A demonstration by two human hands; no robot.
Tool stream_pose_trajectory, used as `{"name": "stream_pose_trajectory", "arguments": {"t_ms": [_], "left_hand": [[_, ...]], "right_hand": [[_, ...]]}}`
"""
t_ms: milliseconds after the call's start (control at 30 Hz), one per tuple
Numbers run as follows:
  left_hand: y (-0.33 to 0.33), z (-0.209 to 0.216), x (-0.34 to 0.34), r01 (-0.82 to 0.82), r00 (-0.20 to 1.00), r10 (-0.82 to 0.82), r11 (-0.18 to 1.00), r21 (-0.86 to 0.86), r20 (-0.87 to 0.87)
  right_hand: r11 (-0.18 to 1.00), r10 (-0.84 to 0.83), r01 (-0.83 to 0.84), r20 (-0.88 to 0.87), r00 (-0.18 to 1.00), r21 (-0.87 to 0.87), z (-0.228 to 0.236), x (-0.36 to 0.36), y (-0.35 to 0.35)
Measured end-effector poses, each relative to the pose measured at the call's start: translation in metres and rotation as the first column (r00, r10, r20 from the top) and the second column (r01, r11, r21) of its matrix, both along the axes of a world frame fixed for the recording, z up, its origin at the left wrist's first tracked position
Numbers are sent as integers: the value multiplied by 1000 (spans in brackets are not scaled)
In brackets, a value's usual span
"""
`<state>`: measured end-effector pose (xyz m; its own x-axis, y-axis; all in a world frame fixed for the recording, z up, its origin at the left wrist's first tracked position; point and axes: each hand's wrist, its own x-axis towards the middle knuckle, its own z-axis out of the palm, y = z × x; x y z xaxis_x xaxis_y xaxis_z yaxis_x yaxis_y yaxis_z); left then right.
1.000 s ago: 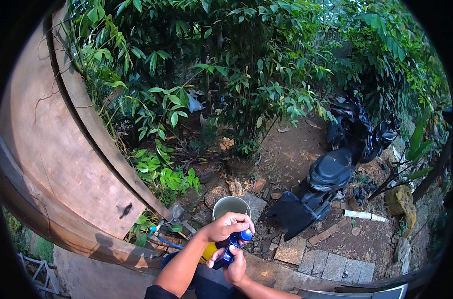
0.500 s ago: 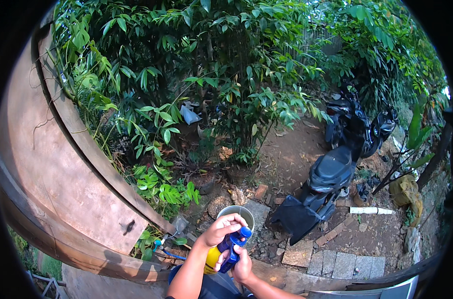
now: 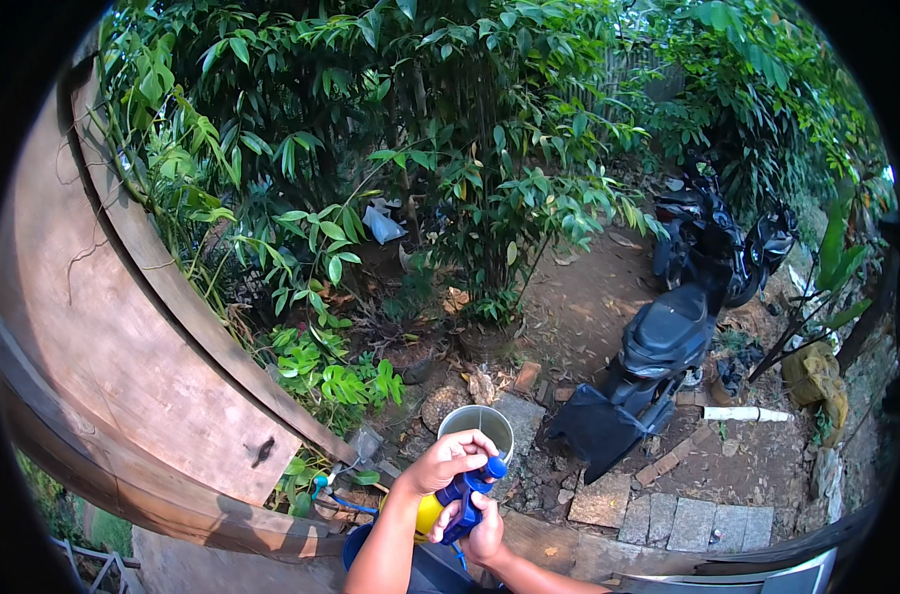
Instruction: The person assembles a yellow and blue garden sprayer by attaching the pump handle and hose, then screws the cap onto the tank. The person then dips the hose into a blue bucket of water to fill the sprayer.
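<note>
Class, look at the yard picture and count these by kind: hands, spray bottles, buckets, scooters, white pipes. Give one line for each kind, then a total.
Hands: 2, the left hand and the right hand
Spray bottle: 1
Bucket: 1
Scooters: 2, the near scooter and the far scooter
White pipe: 1
Total: 7

Both forearms bare from the lower edge up to the hands; no sleeves, gloves, watch or rings in view. Left hand (image 3: pixel 452 458) and right hand (image 3: pixel 485 530) uncovered. Dark grey-blue clothing shows beneath the arms, at the frame's bottom.
</note>
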<state>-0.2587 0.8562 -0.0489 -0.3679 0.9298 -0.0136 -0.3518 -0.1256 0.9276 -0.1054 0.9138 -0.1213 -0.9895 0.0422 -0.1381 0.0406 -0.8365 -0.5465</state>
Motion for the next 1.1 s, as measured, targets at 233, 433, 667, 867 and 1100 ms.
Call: {"name": "stream_pose_trajectory", "arguments": {"t_ms": [233,433,667,867,1100], "left_hand": [[-1,-1,-2,-55,996,56,998,12,-65],[5,-1,1,-25,997,26,1000,5,-67],[17,-4,10,-13,994,14,1000,14,-106],[17,-4,12,15,998,-14,1000,15,-64],[17,-4,17,-3,997,7,998,58,-72]], "right_hand": [[998,56,-56,0,998,-8,-1,-5,6],[999,28,-29,-16,999,-21,0,0,8],[1000,-16,17,21,1000,-17,-3,9,13],[999,-38,38,20,999,8,-1,12,14],[996,-47,44,28,999,80,3,16,14]]}}
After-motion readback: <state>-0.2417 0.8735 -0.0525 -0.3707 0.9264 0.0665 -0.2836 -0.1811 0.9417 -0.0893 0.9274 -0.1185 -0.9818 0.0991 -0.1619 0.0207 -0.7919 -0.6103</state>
